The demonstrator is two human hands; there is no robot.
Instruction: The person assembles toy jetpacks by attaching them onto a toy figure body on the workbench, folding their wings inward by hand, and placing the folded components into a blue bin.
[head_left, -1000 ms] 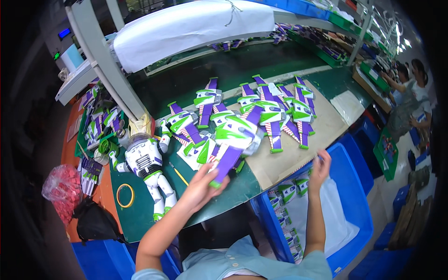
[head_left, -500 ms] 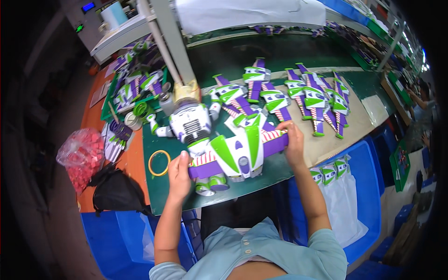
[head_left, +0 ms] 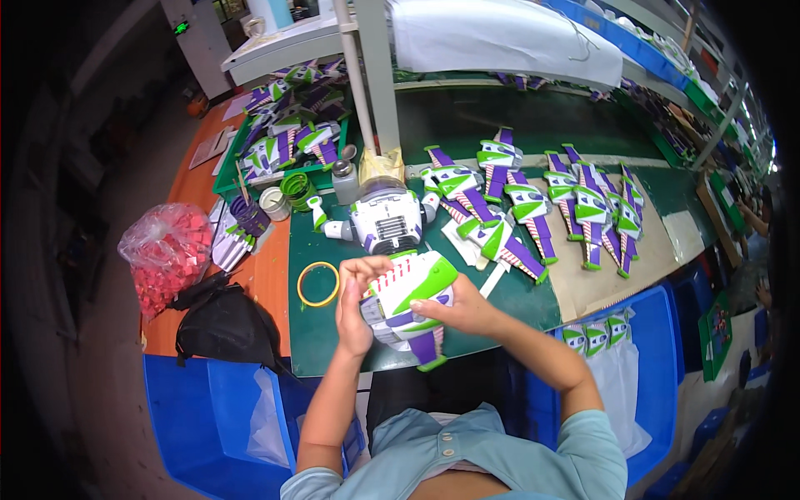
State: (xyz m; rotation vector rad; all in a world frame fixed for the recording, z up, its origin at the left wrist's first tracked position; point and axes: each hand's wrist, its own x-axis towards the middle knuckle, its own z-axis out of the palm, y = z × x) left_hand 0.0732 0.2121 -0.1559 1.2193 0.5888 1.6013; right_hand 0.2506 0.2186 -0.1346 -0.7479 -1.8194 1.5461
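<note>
My left hand [head_left: 357,302] and my right hand [head_left: 463,311] grip a toy wing pack [head_left: 417,293], white and green with red-striped, purple wings. It is tilted at the table's front edge; one purple wing tip points down toward me. My right thumb presses on its green face, while my left fingers wrap the striped side. Just beyond lies a white toy spaceman figure [head_left: 388,218], arms spread, partly hidden by the pack. More wing packs [head_left: 505,242] rest to the right of the figure, several overlapping.
Left of the figure are a yellow tape ring [head_left: 318,284], paint pots [head_left: 273,202] and a metal-topped bottle [head_left: 344,182]. A green crate [head_left: 225,177] holds more wing packs. A bag of red pieces [head_left: 167,254], a black bag [head_left: 227,325] and blue bins [head_left: 196,417] flank the table.
The wing pack has turned from spread crosswise to steeply tilted, and my hands have drawn together around it. Another wing pack near the figure has shifted. My view has swung left.
</note>
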